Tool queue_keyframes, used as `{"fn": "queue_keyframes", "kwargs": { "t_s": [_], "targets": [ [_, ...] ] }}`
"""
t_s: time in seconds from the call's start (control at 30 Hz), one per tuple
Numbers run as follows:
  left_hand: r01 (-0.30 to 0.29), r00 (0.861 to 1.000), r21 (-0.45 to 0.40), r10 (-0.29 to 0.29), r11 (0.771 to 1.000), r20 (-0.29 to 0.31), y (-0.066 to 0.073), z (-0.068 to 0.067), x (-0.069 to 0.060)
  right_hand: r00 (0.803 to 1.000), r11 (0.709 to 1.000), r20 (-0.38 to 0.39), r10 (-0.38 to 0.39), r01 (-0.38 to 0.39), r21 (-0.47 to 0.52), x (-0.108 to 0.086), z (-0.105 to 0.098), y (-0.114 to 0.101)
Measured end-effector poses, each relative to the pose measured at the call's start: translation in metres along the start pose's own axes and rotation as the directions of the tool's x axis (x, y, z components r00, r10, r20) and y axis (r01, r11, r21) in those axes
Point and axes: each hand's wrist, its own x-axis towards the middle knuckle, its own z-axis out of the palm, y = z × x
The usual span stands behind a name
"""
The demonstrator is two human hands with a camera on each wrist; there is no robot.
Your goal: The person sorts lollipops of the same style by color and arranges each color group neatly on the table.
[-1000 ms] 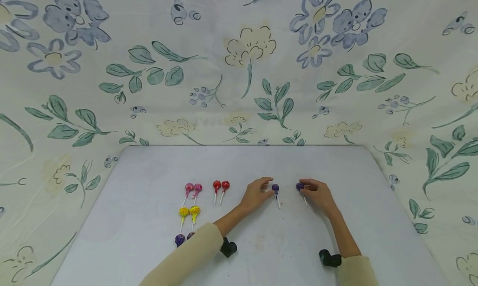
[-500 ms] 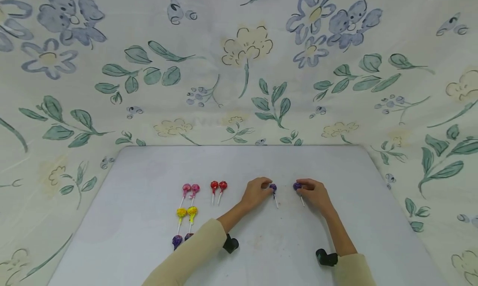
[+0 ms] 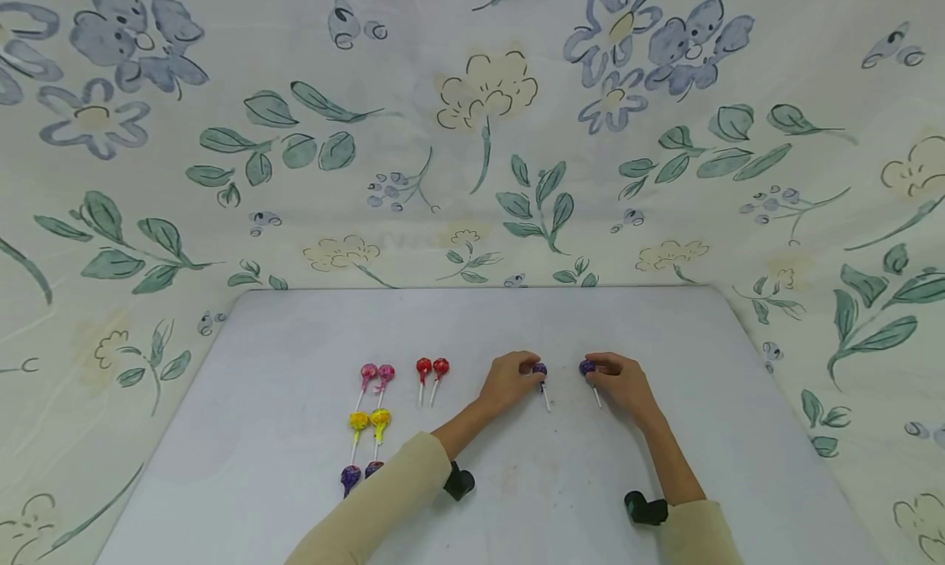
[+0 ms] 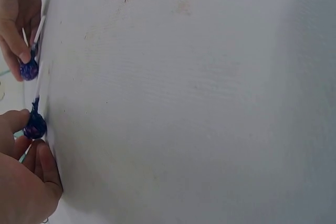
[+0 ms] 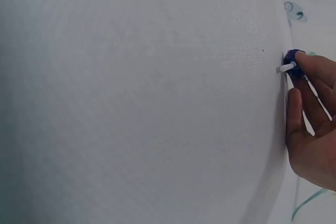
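Observation:
My left hand (image 3: 509,382) pinches the round wrapped head of a purple lollipop (image 3: 540,369) between thumb and fingers. The white stick of that lollipop points toward me; in the left wrist view its dark blue-purple wrapper (image 4: 34,126) shows between the fingertips. To the right, my right hand (image 3: 623,385) holds a second purple lollipop (image 3: 586,367) by its head, thumb and fingertips on the wrapper. In the right wrist view this lollipop's head (image 5: 294,62) is partly covered by the thumb. A small gap separates the two lollipops, both at the white tabletop.
Left of my hands lie two red lollipops (image 3: 431,366) side by side. Further left are pink lollipops (image 3: 377,373), yellow lollipops (image 3: 369,420) and purple lollipops (image 3: 350,476) in pairs; my left sleeve (image 3: 384,495) partly covers the purple pair. Floral cloth (image 3: 487,179) hangs behind the white table (image 3: 295,327).
My left fingers have closed in on the purple lollipop, which they stood slightly apart from before. The right hand keeps its hold. The whole head view has shifted slightly.

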Motion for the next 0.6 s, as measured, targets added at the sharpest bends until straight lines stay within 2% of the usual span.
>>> {"fn": "queue_keyframes", "kwargs": {
  "t_s": [0.27,0.6],
  "targets": [
    [-0.022,1.0,0.018,0.022,1.0,0.001,0.0006,0.0017,0.0011,1.0,1.0,0.001,-0.004,0.004,0.008,-0.0018,-0.0011,-0.0018],
    [-0.039,0.999,-0.022,0.039,0.999,0.006,0.0,-0.001,0.001,1.0,1.0,0.001,0.006,-0.006,0.007,-0.0013,-0.0013,-0.0022]
  ]
}}
